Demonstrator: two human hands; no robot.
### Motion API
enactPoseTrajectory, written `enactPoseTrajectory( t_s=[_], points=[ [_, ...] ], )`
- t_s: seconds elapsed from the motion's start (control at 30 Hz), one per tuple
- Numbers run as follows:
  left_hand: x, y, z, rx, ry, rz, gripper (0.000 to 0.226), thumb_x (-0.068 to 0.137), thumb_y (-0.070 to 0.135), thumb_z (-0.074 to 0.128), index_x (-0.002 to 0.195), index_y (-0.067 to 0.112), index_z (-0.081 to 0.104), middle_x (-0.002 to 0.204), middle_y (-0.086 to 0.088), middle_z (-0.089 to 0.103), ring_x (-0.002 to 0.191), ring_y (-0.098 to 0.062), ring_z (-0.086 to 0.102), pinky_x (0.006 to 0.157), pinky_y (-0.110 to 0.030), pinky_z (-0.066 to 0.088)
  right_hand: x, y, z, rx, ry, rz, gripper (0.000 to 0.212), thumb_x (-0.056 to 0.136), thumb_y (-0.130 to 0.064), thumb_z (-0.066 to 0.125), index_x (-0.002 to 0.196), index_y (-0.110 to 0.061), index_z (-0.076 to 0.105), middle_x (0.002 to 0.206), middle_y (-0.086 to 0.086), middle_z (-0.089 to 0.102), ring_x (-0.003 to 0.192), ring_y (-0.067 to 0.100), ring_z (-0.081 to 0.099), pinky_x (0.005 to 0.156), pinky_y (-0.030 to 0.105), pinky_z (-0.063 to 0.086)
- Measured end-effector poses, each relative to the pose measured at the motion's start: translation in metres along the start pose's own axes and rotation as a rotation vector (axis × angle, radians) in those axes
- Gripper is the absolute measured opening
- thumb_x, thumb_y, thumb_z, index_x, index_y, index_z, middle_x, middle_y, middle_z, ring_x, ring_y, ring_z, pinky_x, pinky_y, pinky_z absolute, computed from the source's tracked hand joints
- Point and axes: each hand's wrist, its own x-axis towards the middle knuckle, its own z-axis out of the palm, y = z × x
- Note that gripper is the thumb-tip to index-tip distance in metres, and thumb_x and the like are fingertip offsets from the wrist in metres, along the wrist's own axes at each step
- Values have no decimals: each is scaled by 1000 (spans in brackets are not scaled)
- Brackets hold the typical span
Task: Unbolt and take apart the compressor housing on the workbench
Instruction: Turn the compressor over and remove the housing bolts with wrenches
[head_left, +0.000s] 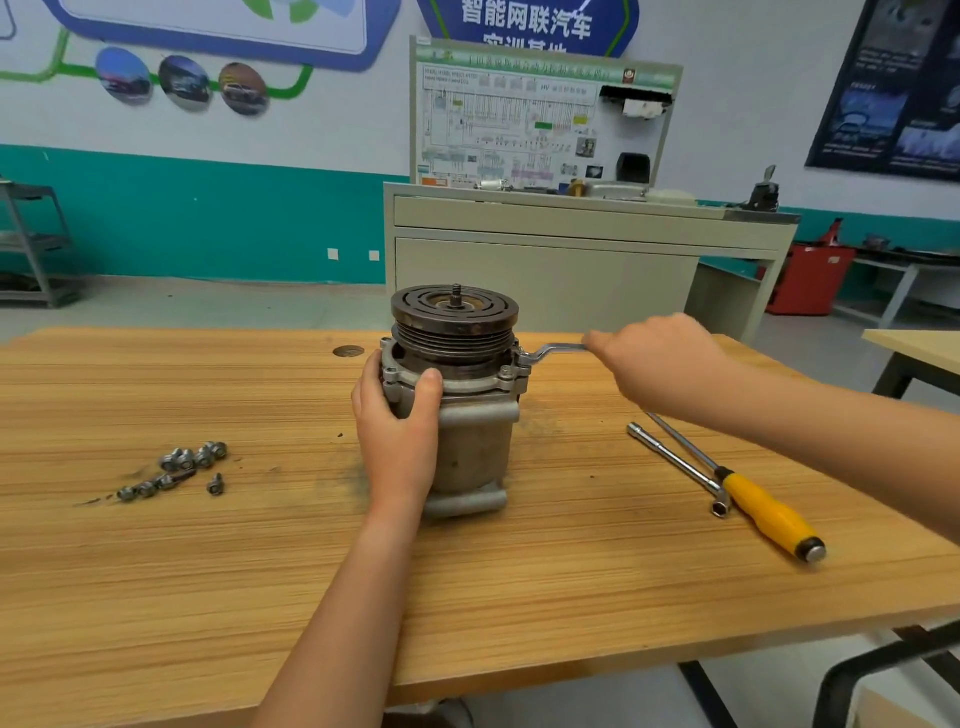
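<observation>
Head view: compressor housing (480, 436) stood upright on counter (208, 571); left grip (397, 431) curled round its flange, likely bracing against torque; right grip (660, 364) clasped offset wrench (553, 349) seated on a flange bolt; removed bolts (176, 467) lay aside, left

The workbench (208, 571) was tan with fine streaked wood grain. The compressor housing (478, 447) was dull grey, its pulley (454, 312) dark brown with concentric grooves. The screwdriver (769, 512) had a yellow handle; the wrench (556, 349) and bolts (176, 470) were silvery.
</observation>
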Motion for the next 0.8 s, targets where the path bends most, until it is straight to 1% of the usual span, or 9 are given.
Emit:
enactPoseTrajectory(
  t_s=[0.1, 0.17, 0.2, 0.23, 0.33, 0.4, 0.5, 0.6, 0.8],
  points=[
    [2, -1, -1, 38, 10, 34, 55, 90, 31, 59, 141, 20, 39, 141, 4, 41, 123, -4, 37, 99, -20, 29, 30, -6, 22, 218, 147, -22, 29, 91, 3, 40, 115, -5, 54, 89, 10, 63, 80, 29, 60, 71, 35, 45],
    [1, -1, -1, 53, 24, 59, 54, 91, 29, 58, 140, 18, 40, 140, 2, 43, 122, -5, 37, 100, -21, 29, 44, -18, 30, 376, 238, 15, 33, 90, 7, 40, 117, -1, 57, 103, 19, 65, 95, 34, 60, 86, 44, 43],
    [1, 0, -1, 57, 26, 65, 54, 91, 29, 58, 140, 18, 41, 140, 2, 43, 123, -5, 37, 100, -20, 29, 47, -22, 30, 419, 231, 55, 38, 92, 4, 39, 127, -6, 52, 110, 16, 64, 101, 32, 59, 87, 42, 42],
    [2, 0, -1, 61, 25, 66, 53, 91, 29, 58, 140, 17, 41, 140, 1, 43, 124, -6, 38, 100, -20, 29, 46, -24, 30, 458, 234, 100, 45, 95, -2, 38, 138, -15, 41, 108, 12, 64, 98, 30, 59, 82, 39, 43],
    [2, -1, -1, 73, 13, 68, 54, 90, 30, 58, 140, 17, 40, 141, 1, 42, 127, -8, 37, 101, -21, 29, 23, -15, 27, 646, 256, 235, 52, 98, -17, 39, 147, -25, 20, 70, 7, 55, 64, 26, 54, 55, 30, 39],
    [2, 0, -1, 68, 18, 62, 55, 90, 30, 58, 141, 17, 39, 142, 1, 41, 125, -5, 36, 101, -20, 28, -1, -8, 18, 678, 224, 248, 51, 97, -21, 40, 145, -27, 23, 68, 7, 56, 63, 28, 55, 54, 30, 38],
    [0, 1, 0, 51, 23, 53, 55, 91, 29, 58, 141, 17, 39, 142, 1, 41, 124, -3, 35, 100, -18, 28, -28, -9, 4, 489, 69, 170, 50, 96, -19, 37, 142, -33, 23, 75, 4, 60, 66, 24, 54, 54, 32, 42],
    [0, 2, 0, 48, 21, 45, 54, 91, 29, 58, 141, 17, 40, 142, 1, 41, 126, -6, 36, 100, -18, 28, -36, -19, -6, 382, -44, 146, 56, 94, -11, 36, 142, -36, 20, 62, -4, 44, 54, 13, 40, 43, 27, 28],
    [0, 2, -2, 46, 12, 33, 56, 90, 29, 59, 141, 17, 40, 142, 1, 42, 130, -11, 37, 106, -25, 30, -32, -26, -12, 323, -64, 182, 60, 93, -7, 36, 144, -33, 19, 60, -3, 39, 52, 12, 35, 41, 26, 24]
  ],
)
